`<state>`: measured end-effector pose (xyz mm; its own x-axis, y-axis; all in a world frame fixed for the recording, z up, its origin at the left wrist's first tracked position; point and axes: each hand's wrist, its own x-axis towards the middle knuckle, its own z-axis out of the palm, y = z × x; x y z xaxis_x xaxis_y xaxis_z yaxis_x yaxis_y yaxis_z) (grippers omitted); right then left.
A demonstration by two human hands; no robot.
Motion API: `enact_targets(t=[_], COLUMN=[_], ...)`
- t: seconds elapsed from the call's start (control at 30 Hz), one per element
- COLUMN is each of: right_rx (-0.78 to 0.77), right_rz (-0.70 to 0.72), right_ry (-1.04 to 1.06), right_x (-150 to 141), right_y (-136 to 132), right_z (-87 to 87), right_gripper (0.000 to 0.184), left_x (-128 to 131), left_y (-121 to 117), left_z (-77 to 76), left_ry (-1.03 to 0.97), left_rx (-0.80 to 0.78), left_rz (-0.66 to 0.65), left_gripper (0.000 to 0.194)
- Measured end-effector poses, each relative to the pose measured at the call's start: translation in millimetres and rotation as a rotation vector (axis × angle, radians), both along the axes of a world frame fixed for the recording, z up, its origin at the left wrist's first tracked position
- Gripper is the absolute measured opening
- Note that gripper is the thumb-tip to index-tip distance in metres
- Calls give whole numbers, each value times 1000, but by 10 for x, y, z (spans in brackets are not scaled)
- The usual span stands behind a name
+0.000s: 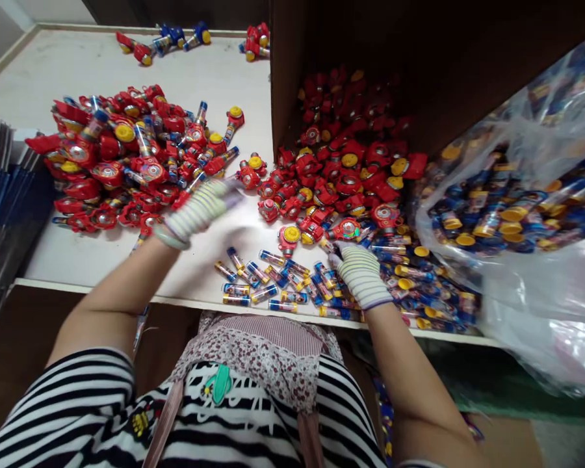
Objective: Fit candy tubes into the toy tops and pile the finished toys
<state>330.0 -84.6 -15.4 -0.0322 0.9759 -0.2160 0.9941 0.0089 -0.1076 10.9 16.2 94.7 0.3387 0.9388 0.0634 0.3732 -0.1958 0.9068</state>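
Observation:
Both my hands wear striped knit gloves. My left hand (201,209) is stretched out toward the big heap of red toys with tubes fitted (127,162) on the left of the table; its fingertips are smeared by motion. My right hand (359,272) is curled down on the table at the edge of the loose red toy pieces (336,175), among small blue-capped tubes (268,283). What its fingers pinch is hidden. The tubes lie in a loose row near the table's front edge.
A dark cardboard box (419,58) on its side spills red pieces. A clear plastic bag (526,214) of blue and yellow tubes lies at right. A few finished toys (175,39) sit at the table's (53,71) far edge. Dark blue stacked sheets (0,188) stand at left.

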Motion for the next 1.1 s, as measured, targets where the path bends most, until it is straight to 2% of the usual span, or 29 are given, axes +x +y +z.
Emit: enact_targets(t=[0.07, 0.13, 0.17, 0.23, 0.3, 0.4, 0.47, 0.5, 0.63, 0.73, 0.83, 0.87, 0.93, 1.03, 1.1], right_rx=[-22, -29, -21, 13, 61, 110, 118, 119, 123, 125, 101, 76, -33, -339, -417], right_rz=[11, 18, 12, -2, 12, 74, 90, 85, 99, 141, 76, 33, -62, -150, -171], right_ry=[-41, -43, -19, 104, 305, 554, 610, 609, 514, 437, 489, 570, 870, 1363, 1408], right_x=[-81, -109, -105, -84, -86, -228, -409, -508, -816, -901, -934, -948, -981, -1028, -1039], right_y=[55, 70, 56, -18, -134, -293, -336, -336, -272, -226, -214, -221, -247, -284, -279], right_z=[-11, -11, -8, 0, 0, -5, 15, 35, 153, 215, 223, 216, 199, 179, 176], right_gripper=[40, 40, 41, 41, 42, 45, 45, 45, 43, 45, 44, 44, 49, 63, 66], left_x=[404, 736, 851, 954, 910, 741, 666, 650, 679, 718, 742, 744, 732, 681, 639], left_y=[-158, -219, -216, -185, -185, -299, -411, -461, -564, -578, -620, -643, -688, -714, -691], left_z=[-447, -805, -932, -1072, -1082, -954, -849, -807, -752, -793, -812, -802, -762, -706, -704], left_ry=[159, 392, 485, 545, 414, -83, -392, -475, -483, -485, -516, -508, -479, -442, -406], left_rx=[-53, -59, -48, -52, -157, -341, -347, -314, -148, -73, -40, -43, -55, -38, -17], left_rz=[-106, -176, -186, -149, -82, -46, -24, 11, 191, 291, 329, 329, 317, 262, 230], left_gripper=[30, 43, 47, 48, 45, 36, 33, 35, 44, 46, 45, 45, 45, 49, 53])
